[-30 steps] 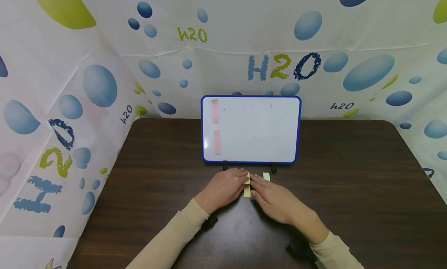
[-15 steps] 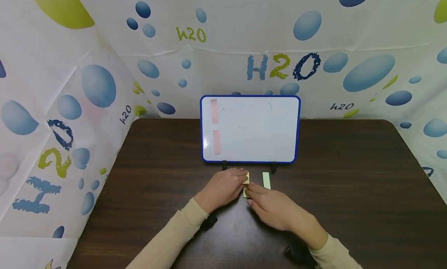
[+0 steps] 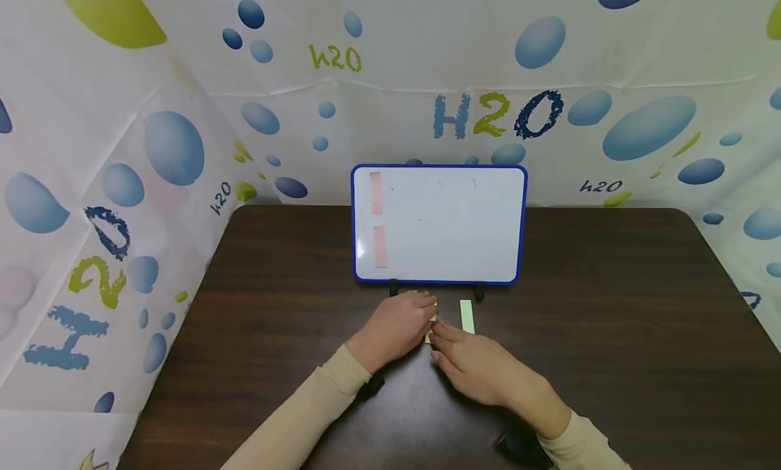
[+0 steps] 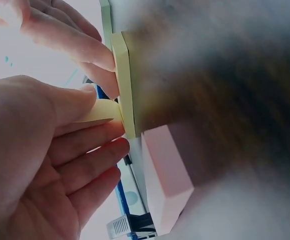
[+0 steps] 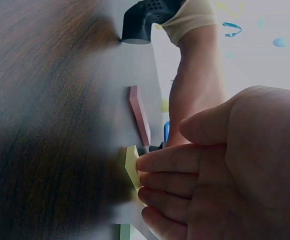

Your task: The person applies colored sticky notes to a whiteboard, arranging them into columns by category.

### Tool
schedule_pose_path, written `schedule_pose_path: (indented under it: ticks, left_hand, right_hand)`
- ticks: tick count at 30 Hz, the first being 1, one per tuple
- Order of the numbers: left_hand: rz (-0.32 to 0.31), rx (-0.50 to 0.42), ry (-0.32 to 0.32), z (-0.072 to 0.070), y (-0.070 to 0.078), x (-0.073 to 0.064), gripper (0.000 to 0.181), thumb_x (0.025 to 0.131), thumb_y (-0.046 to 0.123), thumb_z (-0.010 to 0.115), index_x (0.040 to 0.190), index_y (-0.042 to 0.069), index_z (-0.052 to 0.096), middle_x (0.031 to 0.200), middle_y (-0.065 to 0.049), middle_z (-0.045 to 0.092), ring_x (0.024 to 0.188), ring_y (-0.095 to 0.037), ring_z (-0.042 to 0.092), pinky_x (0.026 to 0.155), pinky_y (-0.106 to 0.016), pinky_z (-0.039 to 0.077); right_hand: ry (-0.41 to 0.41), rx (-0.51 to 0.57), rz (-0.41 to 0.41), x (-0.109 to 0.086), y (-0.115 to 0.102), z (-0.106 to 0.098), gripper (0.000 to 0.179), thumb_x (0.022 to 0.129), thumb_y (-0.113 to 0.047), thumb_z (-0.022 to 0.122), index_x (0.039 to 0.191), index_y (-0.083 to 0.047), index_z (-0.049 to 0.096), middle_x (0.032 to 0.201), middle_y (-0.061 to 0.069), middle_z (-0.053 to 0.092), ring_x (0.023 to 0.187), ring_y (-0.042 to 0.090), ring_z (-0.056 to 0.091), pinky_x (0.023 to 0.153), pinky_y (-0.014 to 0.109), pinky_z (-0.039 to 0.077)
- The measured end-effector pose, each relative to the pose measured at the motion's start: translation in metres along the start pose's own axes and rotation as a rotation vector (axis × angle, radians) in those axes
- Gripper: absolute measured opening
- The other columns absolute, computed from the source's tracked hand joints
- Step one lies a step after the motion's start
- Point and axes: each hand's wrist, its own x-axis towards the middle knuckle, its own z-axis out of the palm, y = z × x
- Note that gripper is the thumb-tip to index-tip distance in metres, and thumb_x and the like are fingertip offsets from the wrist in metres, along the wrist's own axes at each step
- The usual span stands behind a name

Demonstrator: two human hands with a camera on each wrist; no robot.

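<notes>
A narrow yellow sticky-note pad (image 4: 127, 85) lies on the table in front of the whiteboard. My left hand (image 3: 395, 327) pinches the yellow top sheet (image 4: 104, 110) between thumb and fingers, and that sheet bends up from the pad. With straight fingers, my right hand (image 3: 485, 365) presses on the near part of the same pad, covering most of it in the head view. Beside the left hand a pink sticky-note pad (image 4: 166, 180) shows in the left wrist view; the hand hides it from the head. A pale green pad (image 3: 466, 316) lies just beyond the right fingers.
A blue-framed whiteboard (image 3: 451, 219) stands on black feet behind the hands. Two pink strips, an upper pink strip (image 3: 376, 193) and a lower pink strip (image 3: 381, 247), are stuck down its left side. A printed curtain (image 3: 390, 117) hangs behind the dark wooden table (image 3: 262, 280).
My right hand has moved slightly nearer to me, from beside the pad onto its near end, uncovering more of the green pad. My left hand stays at the pad's far end.
</notes>
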Motion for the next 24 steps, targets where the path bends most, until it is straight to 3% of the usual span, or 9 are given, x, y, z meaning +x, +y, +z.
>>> schedule_pose_path:
  ticks: [9, 24]
  left_hand:
    - [-0.005, -0.089, 0.008, -0.003, -0.004, -0.001, 0.025, 0.100, 0.014, 0.065, 0.122, 0.006, 0.074, 0.123, -0.004, 0.075, 0.117, -0.019, 0.070, 0.102, -0.032, 0.057]
    - [-0.031, -0.210, 0.088, -0.008, -0.013, -0.001, 0.022, 0.098, 0.010, 0.068, 0.118, 0.005, 0.075, 0.119, -0.005, 0.076, 0.113, -0.019, 0.072, 0.094, -0.033, 0.061]
  right_hand:
    - [0.020, -0.013, -0.013, 0.000, 0.000, 0.002, 0.048, 0.109, -0.026, 0.042, 0.147, 0.001, 0.051, 0.158, 0.018, 0.044, 0.148, 0.029, 0.043, 0.116, 0.049, 0.045]
    - [0.027, -0.007, 0.007, 0.001, -0.003, 0.002, 0.047, 0.109, -0.026, 0.044, 0.146, 0.000, 0.053, 0.157, 0.016, 0.047, 0.146, 0.028, 0.046, 0.115, 0.049, 0.046]
